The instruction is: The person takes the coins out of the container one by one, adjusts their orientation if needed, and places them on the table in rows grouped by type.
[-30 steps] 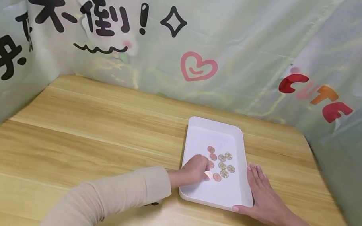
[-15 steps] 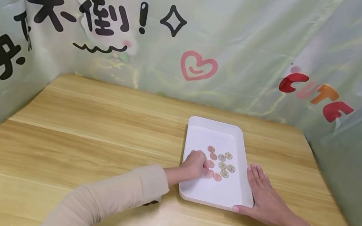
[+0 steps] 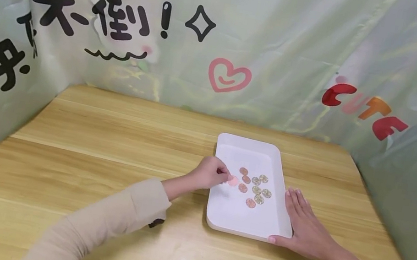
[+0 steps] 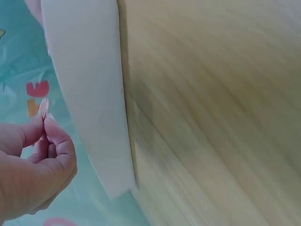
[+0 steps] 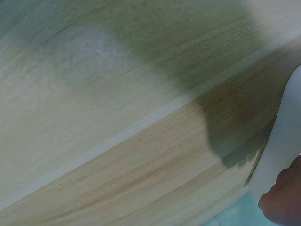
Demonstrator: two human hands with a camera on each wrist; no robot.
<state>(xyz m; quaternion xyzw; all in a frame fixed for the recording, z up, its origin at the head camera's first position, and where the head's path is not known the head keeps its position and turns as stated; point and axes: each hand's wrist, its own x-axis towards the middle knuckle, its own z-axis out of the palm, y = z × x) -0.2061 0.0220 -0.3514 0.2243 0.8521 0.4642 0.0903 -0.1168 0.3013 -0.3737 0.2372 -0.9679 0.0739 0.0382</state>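
Observation:
My left hand (image 3: pixel 206 174) pinches a thin pink round disc (image 3: pixel 233 181) between thumb and fingertips, above the left rim of a white rectangular tray (image 3: pixel 226 219). In the left wrist view the disc (image 4: pixel 43 108) stands edge-on and shows fine lines. Several pink discs (image 3: pixel 243 188) and yellow-green discs (image 3: pixel 256 190) with a radial pattern lie flat in the middle of the tray. My right hand (image 3: pixel 305 231) rests against the tray's right side, fingers straight, thumb at the near right corner. Only part of this hand (image 5: pixel 284 200) shows in the right wrist view.
The tray stands on a wooden table (image 3: pixel 114 141), right of its middle. A printed cloth (image 3: pixel 282 45) with lettering and a heart hangs behind the table and along both sides.
My left hand has picked up a pink disc from the near left of the group and moved up and left with it to the tray's left rim. The right hand stays put.

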